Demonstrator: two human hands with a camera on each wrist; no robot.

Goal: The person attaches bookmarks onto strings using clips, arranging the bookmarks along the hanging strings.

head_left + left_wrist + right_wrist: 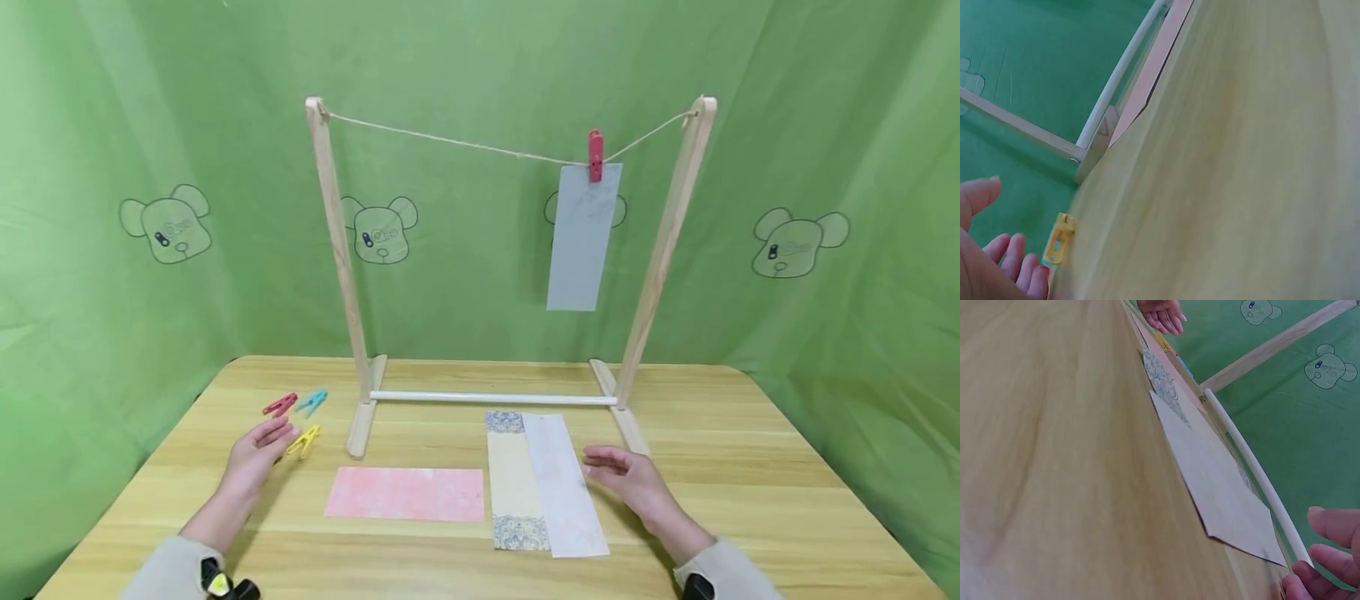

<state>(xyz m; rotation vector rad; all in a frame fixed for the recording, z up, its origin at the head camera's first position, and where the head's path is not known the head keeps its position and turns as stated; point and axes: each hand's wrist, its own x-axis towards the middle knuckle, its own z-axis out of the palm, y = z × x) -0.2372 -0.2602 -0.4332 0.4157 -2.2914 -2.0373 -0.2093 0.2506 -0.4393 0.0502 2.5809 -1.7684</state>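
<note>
My left hand [258,454] hovers beside a yellow clothespin [303,442], its fingers loosely bent with nothing between them. Just beyond lie a red clothespin [281,405] and a blue clothespin [312,402]. At the right, my right hand [628,483] is held by the edge of a pale whitish paper strip [566,487], thumb and fingers apart and holding nothing. That strip partly overlaps a cream strip with blue patterned ends [513,479]. A pink strip [405,494] lies crosswise between the hands. From the string [450,139] hangs a grey-blue strip [585,237], clipped by another red clothespin [596,156].
A wooden frame with two posts [341,258] stands toward the back of the wood-grain table [750,500]. Its white crossbar [495,398] runs low between the feet. Behind it hangs a green curtain [465,50] printed with bear faces.
</note>
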